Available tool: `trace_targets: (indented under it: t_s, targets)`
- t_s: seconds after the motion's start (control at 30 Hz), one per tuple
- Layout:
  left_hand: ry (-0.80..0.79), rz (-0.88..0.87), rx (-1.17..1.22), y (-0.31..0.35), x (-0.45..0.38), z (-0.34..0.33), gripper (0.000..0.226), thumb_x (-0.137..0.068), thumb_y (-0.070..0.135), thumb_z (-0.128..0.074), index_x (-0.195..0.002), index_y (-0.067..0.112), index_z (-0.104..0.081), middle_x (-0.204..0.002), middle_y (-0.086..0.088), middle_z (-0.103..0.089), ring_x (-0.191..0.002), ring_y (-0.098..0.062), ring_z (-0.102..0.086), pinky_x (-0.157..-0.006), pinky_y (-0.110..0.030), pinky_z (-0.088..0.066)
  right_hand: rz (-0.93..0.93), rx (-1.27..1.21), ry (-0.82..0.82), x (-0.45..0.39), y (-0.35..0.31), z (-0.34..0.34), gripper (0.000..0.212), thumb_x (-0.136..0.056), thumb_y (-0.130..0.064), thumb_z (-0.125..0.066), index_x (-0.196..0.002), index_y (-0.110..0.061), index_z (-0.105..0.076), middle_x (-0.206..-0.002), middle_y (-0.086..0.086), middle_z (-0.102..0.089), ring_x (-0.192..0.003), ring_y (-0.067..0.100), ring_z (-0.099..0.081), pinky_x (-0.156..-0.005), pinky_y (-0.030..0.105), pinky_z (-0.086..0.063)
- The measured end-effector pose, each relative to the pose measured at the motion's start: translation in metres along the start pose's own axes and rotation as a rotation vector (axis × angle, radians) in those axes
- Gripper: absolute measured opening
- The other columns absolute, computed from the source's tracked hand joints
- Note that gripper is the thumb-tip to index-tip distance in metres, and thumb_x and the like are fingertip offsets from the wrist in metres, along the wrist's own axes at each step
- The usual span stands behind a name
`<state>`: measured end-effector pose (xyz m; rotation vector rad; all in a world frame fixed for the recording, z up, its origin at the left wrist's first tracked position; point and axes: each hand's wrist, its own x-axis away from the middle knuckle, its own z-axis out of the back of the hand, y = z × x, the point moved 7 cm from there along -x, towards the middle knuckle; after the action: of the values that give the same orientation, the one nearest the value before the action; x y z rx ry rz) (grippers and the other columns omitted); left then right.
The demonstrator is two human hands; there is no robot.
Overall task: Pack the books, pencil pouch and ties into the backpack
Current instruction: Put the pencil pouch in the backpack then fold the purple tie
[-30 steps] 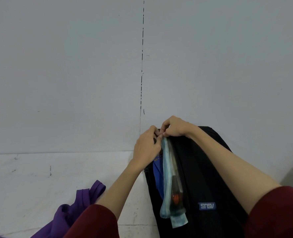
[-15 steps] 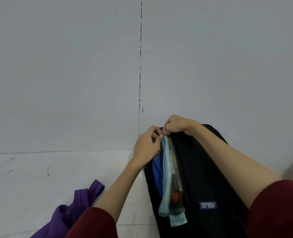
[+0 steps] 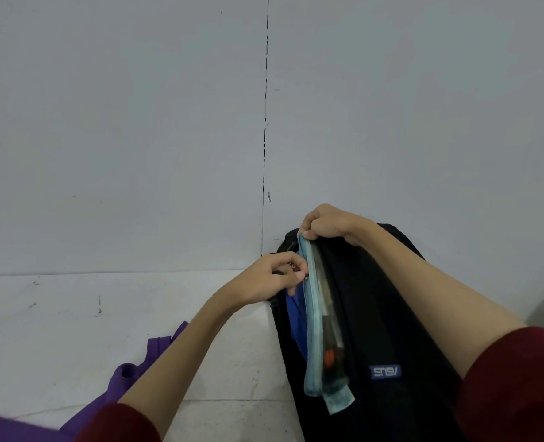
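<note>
Bare indoor corner, kind of room unclear

A plain grey wall (image 3: 136, 122) with a dashed vertical seam (image 3: 265, 106) meets a scuffed white floor (image 3: 57, 330); nothing shown marks it as home, office or workshop.

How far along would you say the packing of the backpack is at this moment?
Done: something blue, perhaps a book, sits inside the open black backpack. In hand: the right hand pinches the top of the teal pencil pouch, while the left hand pinches at its zipper edge. Left: the pouch isn't inside yet, and purple fabric lies on the floor.
</note>
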<state>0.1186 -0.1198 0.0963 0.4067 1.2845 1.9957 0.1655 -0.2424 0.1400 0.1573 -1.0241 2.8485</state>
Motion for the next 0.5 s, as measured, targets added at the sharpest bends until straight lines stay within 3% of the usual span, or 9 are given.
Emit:
trace_targets:
  t_s: [0.1,0.2,0.27,0.33,0.4,0.5]
  targets:
    - [0.025,0.004,-0.001,-0.001,0.007,-0.001,0.009,-0.096,0.013,-0.050,-0.092,0.018,-0.057,-0.058,0.001,-0.057,-0.057,-0.005,-0.050,-0.058,-0.014,-0.038,0.064,0.021,0.000,0.004,-0.008,-0.003,0.015,-0.091,0.001,-0.050,-0.088,-0.009,-0.061,-0.078,-0.005,-0.053,-0.075,0.005,-0.046,-0.063,0.017,-0.037]
    - [0.116,0.015,-0.027,-0.003,0.010,-0.002,0.009,-0.096,0.019,-0.051,-0.090,0.026,-0.055,-0.059,0.008,-0.061,-0.066,-0.016,-0.053,-0.065,-0.029,-0.043,0.098,0.045,-0.012,0.008,-0.010,-0.006,0.014,-0.093,-0.001,-0.048,-0.090,-0.010,-0.059,-0.081,-0.005,-0.052,-0.077,0.007,-0.047,-0.062,0.015,-0.036]
    - [0.132,0.024,-0.020,-0.002,0.011,-0.007,0.009,-0.096,0.018,-0.050,-0.090,0.023,-0.054,-0.061,0.005,-0.061,-0.062,-0.007,-0.054,-0.064,-0.021,-0.043,0.102,0.050,-0.005,0.010,-0.010,-0.006,0.014,-0.093,-0.003,-0.048,-0.091,-0.010,-0.059,-0.086,-0.002,-0.054,-0.082,0.009,-0.047,-0.062,0.015,-0.036]
    - [0.110,0.045,0.012,0.000,0.014,-0.009,0.008,-0.096,0.014,-0.048,-0.091,0.015,-0.053,-0.062,-0.001,-0.057,-0.050,0.001,-0.049,-0.053,-0.013,-0.037,0.102,0.045,0.013,0.010,-0.010,-0.007,0.014,-0.093,-0.003,-0.048,-0.091,-0.009,-0.060,-0.092,0.001,-0.055,-0.088,0.012,-0.048,-0.063,0.015,-0.036]
    - [0.025,0.087,0.063,0.001,0.019,-0.010,0.010,-0.096,0.009,-0.046,-0.088,0.011,-0.052,-0.060,-0.004,-0.052,-0.039,0.000,-0.040,-0.041,-0.010,-0.029,0.103,0.038,0.045,0.009,-0.009,-0.007,0.016,-0.092,-0.002,-0.048,-0.092,-0.008,-0.062,-0.094,0.001,-0.056,-0.092,0.013,-0.049,-0.066,0.018,-0.038]
    - [-0.056,0.137,0.082,0.001,0.026,-0.012,0.014,-0.097,0.013,-0.047,-0.085,0.010,-0.054,-0.056,-0.003,-0.046,-0.035,-0.002,-0.030,-0.036,-0.011,-0.023,0.117,0.044,0.080,0.009,-0.006,-0.004,0.018,-0.091,-0.001,-0.047,-0.093,-0.006,-0.064,-0.097,0.002,-0.057,-0.094,0.013,-0.049,-0.073,0.020,-0.037]
